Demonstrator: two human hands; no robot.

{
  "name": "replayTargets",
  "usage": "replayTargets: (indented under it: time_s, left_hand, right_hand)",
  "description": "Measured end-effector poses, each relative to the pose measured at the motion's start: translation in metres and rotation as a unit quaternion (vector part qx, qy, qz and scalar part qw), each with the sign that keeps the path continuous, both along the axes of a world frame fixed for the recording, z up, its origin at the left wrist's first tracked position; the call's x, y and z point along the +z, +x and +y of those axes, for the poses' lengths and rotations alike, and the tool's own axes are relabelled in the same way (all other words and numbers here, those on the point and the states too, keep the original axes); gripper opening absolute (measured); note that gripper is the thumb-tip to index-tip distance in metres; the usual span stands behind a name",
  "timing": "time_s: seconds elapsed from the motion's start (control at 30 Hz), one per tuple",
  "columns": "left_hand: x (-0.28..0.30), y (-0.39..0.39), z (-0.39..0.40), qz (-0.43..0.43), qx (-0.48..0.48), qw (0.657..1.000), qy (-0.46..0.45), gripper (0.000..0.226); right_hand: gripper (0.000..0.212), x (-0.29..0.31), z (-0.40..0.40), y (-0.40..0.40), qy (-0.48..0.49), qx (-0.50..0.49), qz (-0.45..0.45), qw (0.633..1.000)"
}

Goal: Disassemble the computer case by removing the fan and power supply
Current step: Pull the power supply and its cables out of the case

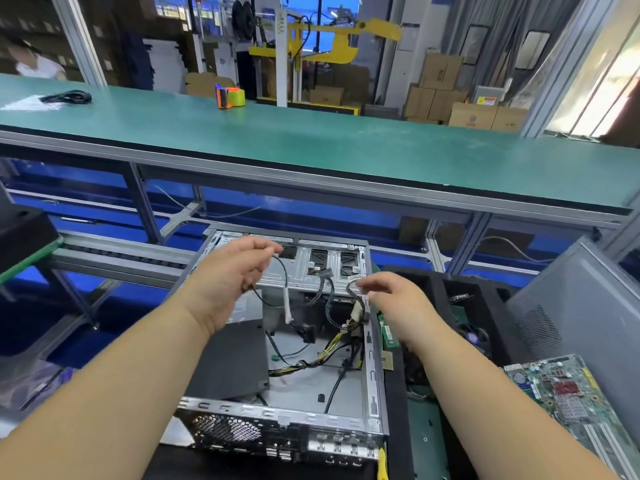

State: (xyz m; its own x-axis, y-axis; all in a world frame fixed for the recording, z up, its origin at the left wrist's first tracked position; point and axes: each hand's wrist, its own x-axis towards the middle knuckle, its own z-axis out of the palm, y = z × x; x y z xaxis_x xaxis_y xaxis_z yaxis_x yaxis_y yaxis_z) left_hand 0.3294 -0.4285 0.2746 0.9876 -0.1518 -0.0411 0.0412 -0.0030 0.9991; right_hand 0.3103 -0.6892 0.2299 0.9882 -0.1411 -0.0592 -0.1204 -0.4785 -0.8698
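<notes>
The open computer case [372, 386] lies on its side in front of me, its rear panel with a mesh fan grille [225, 429] nearest. The black power supply [232, 362] sits in the case's left half. Loose black and yellow cables [322, 356] run across the case floor up to the metal drive bracket [304, 271]. My left hand [228, 275] is raised over the bracket and pinches a thin black cable [282, 268]. My right hand [391, 296] pinches a cable bundle with a white connector [354, 284] at the bracket's right end.
A bare motherboard [568, 393] lies at the right beside a grey case side panel [585, 306]. Black foam trays [436, 289] with parts stand right of the case. A green bench [311, 143] spans behind, carrying a tape dispenser [229, 95] and a coiled cable [69, 97].
</notes>
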Motion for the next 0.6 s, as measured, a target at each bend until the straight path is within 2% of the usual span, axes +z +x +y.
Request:
replayTargets:
  time_s: [0.13, 0.27, 0.4, 0.47, 0.6]
  left_hand:
    - [0.008, 0.0, 0.016, -0.049, 0.068, 0.995, 0.061, 0.015]
    - [0.009, -0.004, 0.027, -0.083, 0.105, 0.984, 0.118, 0.012]
    - [0.007, -0.006, 0.032, -0.112, 0.121, 0.97, 0.176, 0.012]
    - [0.007, -0.007, 0.033, -0.127, 0.125, 0.961, 0.212, 0.011]
    - [0.004, -0.012, 0.029, -0.158, 0.134, 0.926, 0.316, 0.006]
  right_hand:
    - [0.032, -0.002, -0.008, 0.008, -0.059, -0.038, -0.016, 0.997]
    - [0.03, -0.005, -0.01, 0.015, -0.156, -0.014, -0.007, 0.988]
    - [0.014, -0.007, -0.003, 0.017, -0.273, 0.031, 0.031, 0.961]
    - [0.02, -0.01, 0.003, 0.016, -0.282, 0.047, 0.034, 0.958]
    - [0.014, -0.012, 0.009, 0.015, -0.274, 0.086, 0.019, 0.958]
